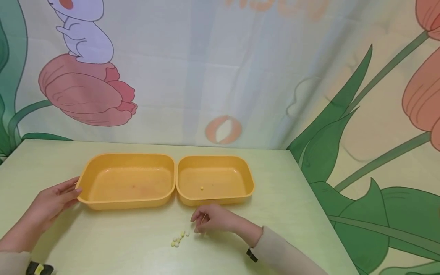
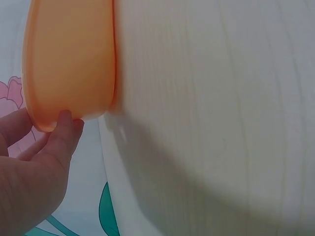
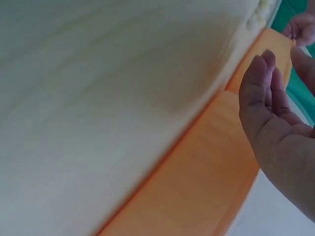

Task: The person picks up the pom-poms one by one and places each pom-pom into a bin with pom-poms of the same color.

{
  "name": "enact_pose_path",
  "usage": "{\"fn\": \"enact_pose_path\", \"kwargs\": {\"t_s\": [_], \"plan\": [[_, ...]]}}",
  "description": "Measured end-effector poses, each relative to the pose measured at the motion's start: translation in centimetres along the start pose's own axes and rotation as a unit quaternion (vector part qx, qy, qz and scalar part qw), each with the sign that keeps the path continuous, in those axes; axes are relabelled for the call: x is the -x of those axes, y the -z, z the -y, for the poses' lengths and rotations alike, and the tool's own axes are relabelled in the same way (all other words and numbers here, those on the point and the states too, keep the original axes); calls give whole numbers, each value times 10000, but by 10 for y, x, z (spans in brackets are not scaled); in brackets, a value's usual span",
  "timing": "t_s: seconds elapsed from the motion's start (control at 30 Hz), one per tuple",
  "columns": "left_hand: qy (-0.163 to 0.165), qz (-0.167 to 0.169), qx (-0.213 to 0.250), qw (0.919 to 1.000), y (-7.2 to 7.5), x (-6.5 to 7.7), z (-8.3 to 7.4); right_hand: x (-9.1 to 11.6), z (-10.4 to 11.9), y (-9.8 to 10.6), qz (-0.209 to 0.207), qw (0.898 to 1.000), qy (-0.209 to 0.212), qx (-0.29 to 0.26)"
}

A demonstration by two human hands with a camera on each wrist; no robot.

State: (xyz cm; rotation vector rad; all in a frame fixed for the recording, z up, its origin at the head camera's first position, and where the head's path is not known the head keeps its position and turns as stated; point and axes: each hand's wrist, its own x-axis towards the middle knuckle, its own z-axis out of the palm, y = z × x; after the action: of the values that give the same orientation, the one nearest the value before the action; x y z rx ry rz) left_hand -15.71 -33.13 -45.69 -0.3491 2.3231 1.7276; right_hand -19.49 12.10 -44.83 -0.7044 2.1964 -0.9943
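Two yellow plastic trays stand side by side: a larger left tray (image 1: 130, 205) and a smaller right tray (image 1: 220, 201). At the far end of the left tray, my left hand (image 1: 51, 202) holds the rim and outer wall with thumb and fingers, also visible in the left wrist view (image 2: 39, 172). Just in front of the right tray hovers my right hand (image 1: 216, 219), fingers loosely bent; in the right wrist view its thumb and fingertips are apart with nothing visible between them. Several small white and pale yellow beads (image 1: 178, 239) lie left of it. One small yellow bead (image 1: 201, 188) sits inside the right tray.
The pale table (image 1: 130, 240) ends at a back edge behind the trays and a slanting edge at the right. A printed cloth (image 1: 165, 76) with tulips and a white animal hangs behind. Black bands (image 1: 39, 268) show at both wrists.
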Motion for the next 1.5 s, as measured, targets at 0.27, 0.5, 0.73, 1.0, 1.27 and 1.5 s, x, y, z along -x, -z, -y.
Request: {"fn": "enact_pose_path", "kwargs": {"t_s": [0.27,0.5,0.73,1.0,1.27,1.5], "plan": [[31,-5,-46,10000,1,0,0,-9,2,-16,198,9994,-181,238],[-47,-36,132,9999,2,0,2,-11,3,-25,21,9986,-369,389],[-103,-32,293,9995,4,1,4,-11,7,-27,-40,9980,-311,545],[-34,-72,-186,9998,2,1,2,-10,10,-27,-23,9973,-146,719],[-65,-44,-182,9998,1,-1,0,-12,9,-25,-12,9954,-237,927],[-96,13,179,9998,4,-3,4,-12,11,-20,49,9954,-405,867]]}}
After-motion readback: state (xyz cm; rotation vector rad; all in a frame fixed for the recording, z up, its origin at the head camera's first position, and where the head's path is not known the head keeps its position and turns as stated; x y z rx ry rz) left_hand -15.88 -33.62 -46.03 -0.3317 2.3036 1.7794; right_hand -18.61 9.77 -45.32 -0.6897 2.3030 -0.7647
